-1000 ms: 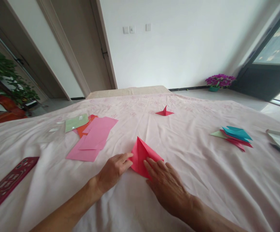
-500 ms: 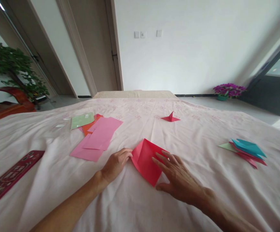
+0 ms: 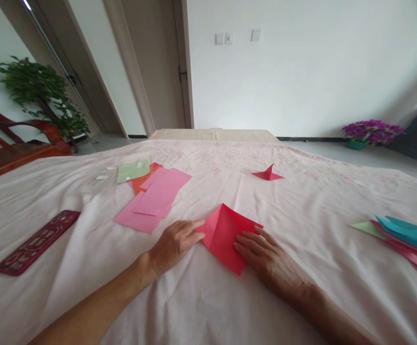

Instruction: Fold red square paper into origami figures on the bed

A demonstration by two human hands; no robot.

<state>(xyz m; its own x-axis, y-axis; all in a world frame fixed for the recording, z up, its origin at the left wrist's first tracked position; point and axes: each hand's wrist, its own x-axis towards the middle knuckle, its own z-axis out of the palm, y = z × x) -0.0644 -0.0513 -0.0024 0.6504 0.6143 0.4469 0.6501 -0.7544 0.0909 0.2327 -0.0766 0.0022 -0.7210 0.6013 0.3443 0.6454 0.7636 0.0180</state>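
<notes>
A square of red paper [image 3: 226, 239] with crease lines lies on the pale cloth in front of me, its far corner pointing away. At its left corner is my left hand [image 3: 176, 244], gripping the corner between its fingertips. My right hand [image 3: 269, 258] rests on the right part of the sheet, fingers stretched out and lying flat, covering that side. Farther back on the cloth stands a small folded red paper shape [image 3: 268, 173] with a raised point.
Pink paper sheets [image 3: 161, 191], an orange sheet [image 3: 153, 173] and a green packet [image 3: 133, 171] lie to the left. A dark red patterned case [image 3: 38, 243] is at far left. Folded blue paper [image 3: 410, 232] tops a pile at right. The wrinkled tablecloth [image 3: 194, 306] covers the table.
The left fingers have reached further onto the paper's left corner. My right hand has flattened, its thumb no longer visible near the front corner. The view has shifted, so things appear displaced.
</notes>
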